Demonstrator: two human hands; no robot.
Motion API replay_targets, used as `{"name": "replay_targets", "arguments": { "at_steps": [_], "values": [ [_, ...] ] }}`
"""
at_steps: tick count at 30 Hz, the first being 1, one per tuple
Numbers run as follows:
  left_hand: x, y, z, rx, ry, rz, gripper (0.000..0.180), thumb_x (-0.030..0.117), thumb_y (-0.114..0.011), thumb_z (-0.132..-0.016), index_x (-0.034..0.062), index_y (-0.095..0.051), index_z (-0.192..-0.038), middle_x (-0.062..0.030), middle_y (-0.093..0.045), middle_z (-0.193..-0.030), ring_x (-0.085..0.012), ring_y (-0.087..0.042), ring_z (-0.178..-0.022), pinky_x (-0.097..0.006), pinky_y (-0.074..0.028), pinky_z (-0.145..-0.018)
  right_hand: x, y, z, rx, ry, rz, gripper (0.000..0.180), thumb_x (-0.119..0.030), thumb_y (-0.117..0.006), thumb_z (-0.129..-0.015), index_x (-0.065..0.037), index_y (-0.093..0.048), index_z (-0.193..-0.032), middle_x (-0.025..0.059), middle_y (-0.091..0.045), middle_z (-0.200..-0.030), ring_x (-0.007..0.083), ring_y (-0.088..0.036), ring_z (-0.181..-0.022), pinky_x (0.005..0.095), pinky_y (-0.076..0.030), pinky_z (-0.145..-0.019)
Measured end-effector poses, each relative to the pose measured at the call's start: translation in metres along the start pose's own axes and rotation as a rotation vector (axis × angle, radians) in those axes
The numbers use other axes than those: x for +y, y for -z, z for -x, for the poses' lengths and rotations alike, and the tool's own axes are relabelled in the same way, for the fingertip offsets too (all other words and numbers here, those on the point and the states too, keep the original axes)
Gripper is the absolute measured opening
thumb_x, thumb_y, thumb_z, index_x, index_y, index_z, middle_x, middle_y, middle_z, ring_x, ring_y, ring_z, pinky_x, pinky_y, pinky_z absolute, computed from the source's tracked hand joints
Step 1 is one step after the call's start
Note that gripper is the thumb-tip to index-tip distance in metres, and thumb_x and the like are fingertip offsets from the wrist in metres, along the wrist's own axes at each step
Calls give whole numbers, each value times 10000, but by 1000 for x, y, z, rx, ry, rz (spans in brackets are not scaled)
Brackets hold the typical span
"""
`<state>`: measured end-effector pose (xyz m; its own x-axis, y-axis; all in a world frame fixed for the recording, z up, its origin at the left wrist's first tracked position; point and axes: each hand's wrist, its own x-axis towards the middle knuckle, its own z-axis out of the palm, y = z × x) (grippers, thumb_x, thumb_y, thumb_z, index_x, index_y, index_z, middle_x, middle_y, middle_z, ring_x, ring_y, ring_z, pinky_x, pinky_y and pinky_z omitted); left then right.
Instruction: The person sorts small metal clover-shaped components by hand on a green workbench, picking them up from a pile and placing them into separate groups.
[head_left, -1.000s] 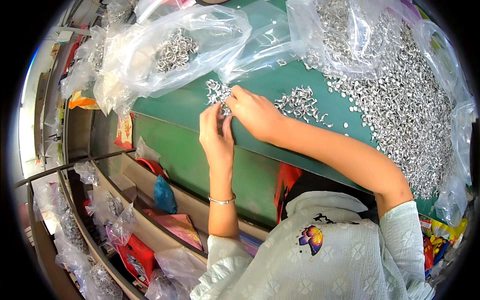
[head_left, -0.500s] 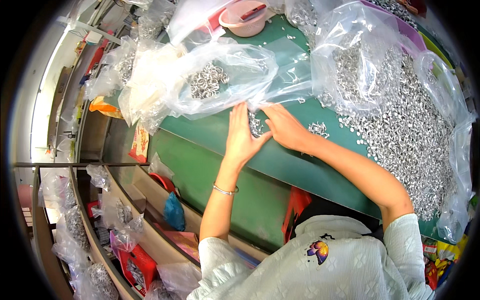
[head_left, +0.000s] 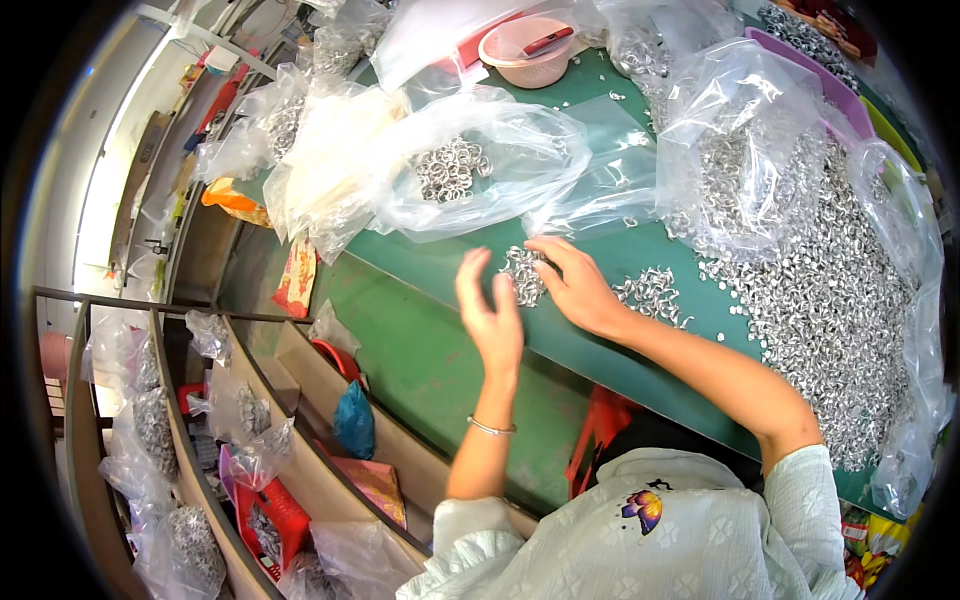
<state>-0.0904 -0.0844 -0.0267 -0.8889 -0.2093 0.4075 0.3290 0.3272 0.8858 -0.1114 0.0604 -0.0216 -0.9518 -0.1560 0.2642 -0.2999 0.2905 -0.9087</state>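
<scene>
Shelf rack [head_left: 150,420]: at far left we see clear bags of small metal parts on it, with a red container [head_left: 270,515] lower down.
Clear plastic bag [head_left: 480,170]: it lies on the green table [head_left: 420,350], upper centre, and holds a loose cluster of small metal rings.
Left hand [head_left: 492,318]: we see it raised above the table edge, fingers spread apart and holding nothing; a thin bracelet [head_left: 490,428] sits on the wrist.
Small pile of metal rings [head_left: 524,275]: it rests on the table between both hands, just beside the left fingertips.
Right hand [head_left: 575,285]: we see it palm-down, fingers loose, their tips touching the small pile; nothing is clamped.
Second ring pile [head_left: 655,295]: just right of the right hand.
Large heap of silver parts [head_left: 830,300]: it spreads over an open plastic sheet at right.
Pink bowl [head_left: 527,50]: top centre, well apart from the hands.
</scene>
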Motion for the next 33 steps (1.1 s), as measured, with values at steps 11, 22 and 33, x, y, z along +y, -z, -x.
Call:
{"name": "replay_targets", "arguments": {
  "at_steps": [11,22,33],
  "values": [
    [10,-29,35,737,321,607,566,294,-296,-1057,-67,-227,-1488,-210,-182,-1580,-300,-167,-1476,-407,-159,-1214,-7,-43,0,-210,112,251,458,-326,-458,-995,37,-590,-1241,180,-529,-1374,330,-398,-1363,449,-268,-1156],
    [-4,-36,62,577,316,707,523,254,-293,-1052,-55,-265,-1474,-188,-257,-1539,-277,-234,-1449,-396,-205,-1190,-25,-89,34,-79,281,-108,210,-90,-539,-936,55,-628,-1060,211,-651,-1105,350,-617,-1007,396,-493,-889],
    [17,-35,90,319,354,929,495,204,-339,-1037,-59,-286,-1453,-182,-318,-1490,-275,-299,-1412,-398,-250,-1169,-80,-63,53,-23,-145,-458,158,-90,-572,-954,37,-664,-941,140,-684,-993,227,-656,-955,306,-513,-849]
  ]
}}
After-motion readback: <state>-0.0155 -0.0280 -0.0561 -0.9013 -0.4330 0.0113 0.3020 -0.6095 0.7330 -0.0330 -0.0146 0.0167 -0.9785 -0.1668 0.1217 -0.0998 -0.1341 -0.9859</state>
